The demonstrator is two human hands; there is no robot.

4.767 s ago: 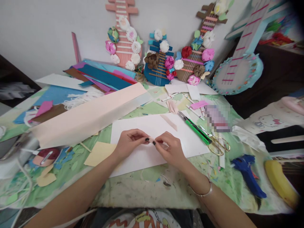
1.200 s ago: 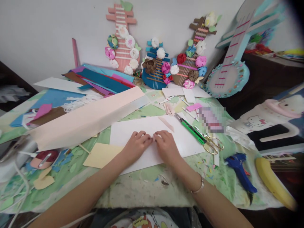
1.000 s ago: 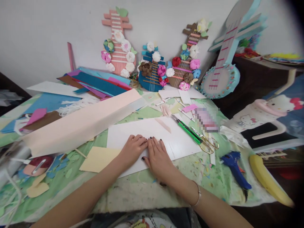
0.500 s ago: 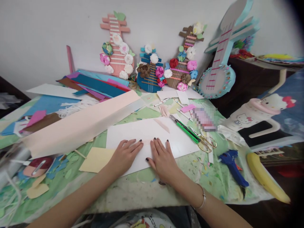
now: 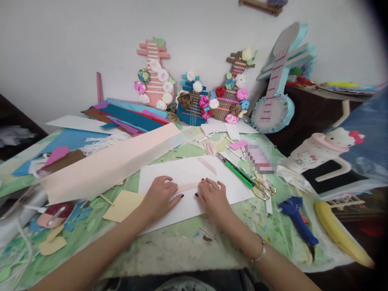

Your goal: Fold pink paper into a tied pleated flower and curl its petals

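Observation:
A narrow pale pink paper strip (image 5: 188, 186) lies over a white board (image 5: 178, 165), stretched between my two hands. My left hand (image 5: 160, 196) has its curled fingers on the strip's left end, the thumb resting lower on the board. At the right end, my right hand (image 5: 214, 200) holds the strip under bent fingertips. The fingers hide both ends of the strip. Another pink paper piece (image 5: 207, 165) lies farther back on the board. A green utility knife (image 5: 239, 171) rests across the board's right side, beside gold-handled scissors (image 5: 263, 189).
A long folded pale pink sheet (image 5: 112, 165) lies to the left, near a yellow paper piece (image 5: 123, 205). On the right are a blue glue gun (image 5: 298, 222), a banana (image 5: 341, 232) and a cup (image 5: 315, 151). Flower-decorated paper instruments (image 5: 192, 107) lean against the wall.
My fingers have gone from lying flat and stretched to being bent. The hands have moved slightly apart, and more of the pink strip shows between them. The view has tilted upward.

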